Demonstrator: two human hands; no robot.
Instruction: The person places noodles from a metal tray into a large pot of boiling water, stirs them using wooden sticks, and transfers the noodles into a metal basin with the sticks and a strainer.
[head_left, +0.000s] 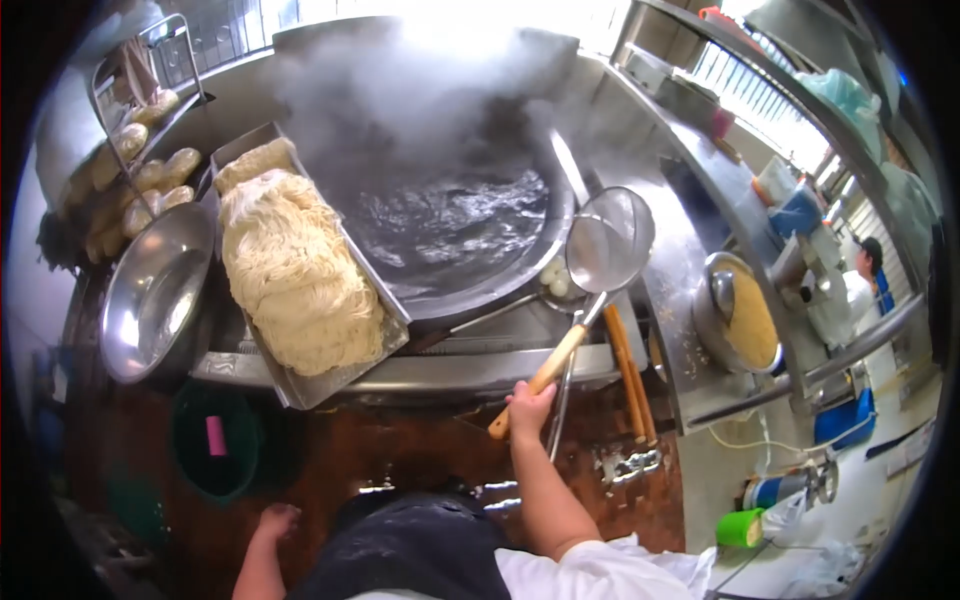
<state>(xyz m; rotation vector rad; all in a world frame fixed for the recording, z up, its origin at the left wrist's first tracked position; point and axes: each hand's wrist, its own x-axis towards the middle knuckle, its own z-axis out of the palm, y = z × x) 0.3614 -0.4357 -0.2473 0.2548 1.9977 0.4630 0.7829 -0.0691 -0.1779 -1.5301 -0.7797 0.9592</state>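
My right hand (pixel 531 408) is wrapped round the wooden handle (pixel 556 362) of a long strainer. The strainer's round mesh basket (pixel 610 240) is over the right rim of a large steaming wok (pixel 450 230) of dark, bubbling liquid. Low on the left, my left hand (pixel 279 519) hangs away from everything, its fingers blurred and partly curled. Pale noodles (pixel 290 270) are heaped in a metal tray (pixel 384 290), which rests tilted on the wok's left edge.
Left of the tray is a steel bowl (pixel 160 290), with a green bucket (pixel 215 440) below. Long wooden sticks (pixel 627 375) lean right of the strainer. A pot of yellow food (pixel 750 315) stands on the right counter. Far right is another person (pixel 862 280).
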